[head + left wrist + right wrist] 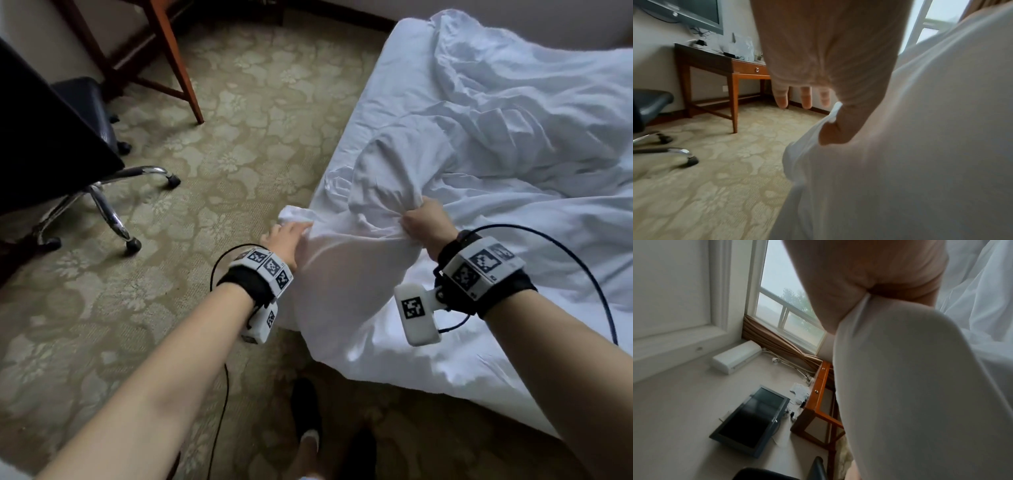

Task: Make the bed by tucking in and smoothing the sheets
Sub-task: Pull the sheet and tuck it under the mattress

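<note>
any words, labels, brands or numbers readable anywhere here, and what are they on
No readable words or numbers anywhere.
Left wrist band: only black-and-white square code patterns; tiny print beside them too small to read.
Right wrist band: the same.
Television: round badge on its frame, blurred.

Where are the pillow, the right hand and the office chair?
pillow [346, 274], head view, its smooth front.
right hand [422, 222], head view, the knuckles.
office chair [144, 170], head view, a chrome leg.
</note>
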The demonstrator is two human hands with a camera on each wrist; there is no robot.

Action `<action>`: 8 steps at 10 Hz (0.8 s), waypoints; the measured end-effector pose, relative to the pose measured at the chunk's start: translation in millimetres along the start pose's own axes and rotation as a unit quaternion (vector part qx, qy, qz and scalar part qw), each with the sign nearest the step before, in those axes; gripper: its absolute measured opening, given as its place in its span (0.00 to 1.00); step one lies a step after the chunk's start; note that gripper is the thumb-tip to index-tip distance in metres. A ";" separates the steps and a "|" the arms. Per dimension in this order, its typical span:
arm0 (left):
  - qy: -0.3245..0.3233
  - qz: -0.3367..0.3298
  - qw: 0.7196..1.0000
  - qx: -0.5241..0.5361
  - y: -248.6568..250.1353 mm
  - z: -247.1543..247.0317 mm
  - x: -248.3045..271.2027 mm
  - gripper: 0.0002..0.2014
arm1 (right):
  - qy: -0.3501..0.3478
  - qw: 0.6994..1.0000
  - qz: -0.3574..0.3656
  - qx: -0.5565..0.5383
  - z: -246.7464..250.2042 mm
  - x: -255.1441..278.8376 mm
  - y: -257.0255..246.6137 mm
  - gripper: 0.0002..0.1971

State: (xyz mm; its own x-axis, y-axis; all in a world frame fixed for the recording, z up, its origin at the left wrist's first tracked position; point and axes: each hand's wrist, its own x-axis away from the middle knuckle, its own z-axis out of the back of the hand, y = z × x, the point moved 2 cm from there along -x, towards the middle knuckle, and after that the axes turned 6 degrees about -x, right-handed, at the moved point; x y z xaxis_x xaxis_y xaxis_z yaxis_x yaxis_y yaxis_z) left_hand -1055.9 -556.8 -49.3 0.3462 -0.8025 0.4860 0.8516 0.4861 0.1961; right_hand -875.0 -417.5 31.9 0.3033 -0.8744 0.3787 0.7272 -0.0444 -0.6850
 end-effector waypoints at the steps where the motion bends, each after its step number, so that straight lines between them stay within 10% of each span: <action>1: 0.050 0.018 0.998 -0.046 8.5 -4.6 -5.0 0.49 | 0.016 1.000 0.015 -0.021 24.5 11.3 0.0 0.15; 4: -0.071 -0.083 0.964 -0.244 55.8 -24.4 -9.5 0.19 | 0.033 0.996 0.037 -0.076 57.1 18.0 7.7 0.12; 5: -0.127 -0.053 0.967 -0.215 48.0 -31.5 10.4 0.19 | 0.033 0.988 0.000 -0.153 63.5 13.6 18.6 0.07; 6: -0.138 -0.167 0.955 -0.200 40.0 -20.0 26.8 0.19 | 0.025 0.975 -0.038 -0.219 62.8 15.6 28.9 0.08; 7: -0.104 -0.602 0.771 0.180 39.7 -6.9 45.8 0.07 | 0.056 0.986 -0.068 -0.142 54.4 7.9 40.7 0.28; 8: -0.080 -0.128 0.955 0.257 17.5 10.3 63.4 0.09 | -0.009 0.999 -0.047 -0.006 27.3 20.5 36.6 0.40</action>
State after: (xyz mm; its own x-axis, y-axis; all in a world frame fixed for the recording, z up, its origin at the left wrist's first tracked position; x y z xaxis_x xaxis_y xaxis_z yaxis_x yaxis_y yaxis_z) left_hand -1023.1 -595.6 -6.3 0.0530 -0.8745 0.4822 0.5805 0.4199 0.6976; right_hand -825.4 -423.9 31.6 0.2455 -0.8577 0.4518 0.7459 -0.1306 -0.6531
